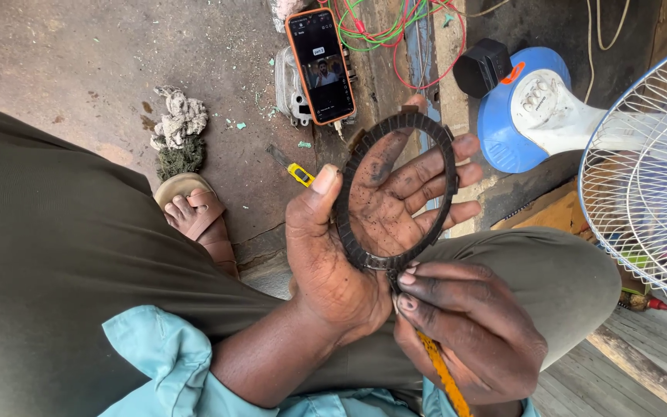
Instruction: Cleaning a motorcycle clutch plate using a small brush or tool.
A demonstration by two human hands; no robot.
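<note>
Dark toothed ring [449, 166] hides left hand [364, 232] edge; right hand [465, 332] tool obscured.

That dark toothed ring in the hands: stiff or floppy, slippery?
The ring is probably stiff: it keeps a true circle while resting on the left hand. Likely light, since it is thin and open. Possibly greasy: the right hand pinching its lower edge looks grimy.

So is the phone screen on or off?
On. The phone, propped on the ground beyond the left hand, has a lit screen showing a picture.
</note>
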